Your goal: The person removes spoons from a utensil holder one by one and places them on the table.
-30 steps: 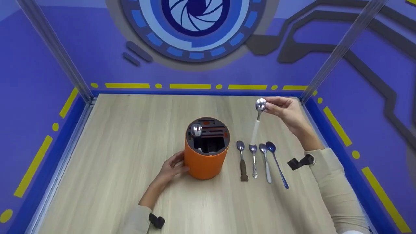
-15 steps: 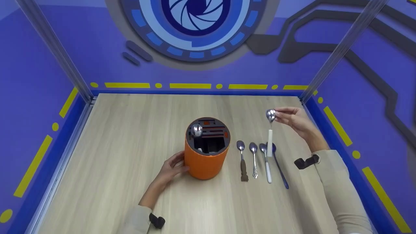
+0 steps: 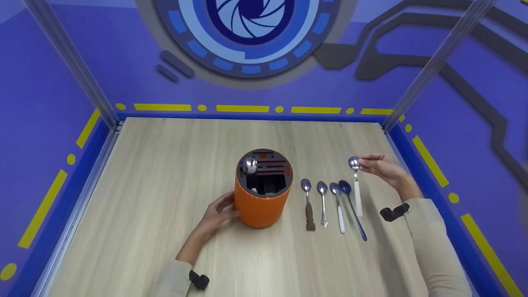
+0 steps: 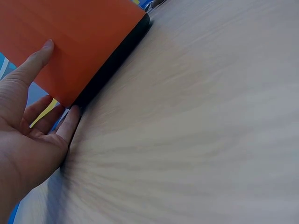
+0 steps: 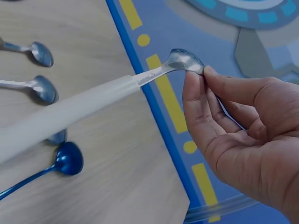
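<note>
An orange cylindrical utensil holder [image 3: 260, 212] with a dark slotted top stands mid-table, a metal spoon [image 3: 250, 166] showing bowl-up at its opening. Against the holder's lower left side rests my left hand [image 3: 214, 214]; the left wrist view shows its thumb laid along the orange wall and relaxed fingers near the base. Right of the spoon row, my right hand [image 3: 383, 167] pinches a white-handled spoon [image 3: 357, 194] by its bowl, handle pointing down toward the table. Whether the handle's end touches the table I cannot tell. Thumb and fingertips meet on the bowl's rim [image 5: 187, 60].
Side by side lie a brown-handled spoon [image 3: 308, 206], an ornate silver spoon [image 3: 323, 204], a white-handled spoon [image 3: 339, 208] and a slanting blue spoon [image 3: 354, 210]. Blue-purple panels [image 3: 123, 53] enclose the wooden table [image 3: 165, 173] at the back and sides.
My right hand has moved right and down with the white-handled spoon, from above the row to beside the blue spoon. The left hand and the holder have stayed put.
</note>
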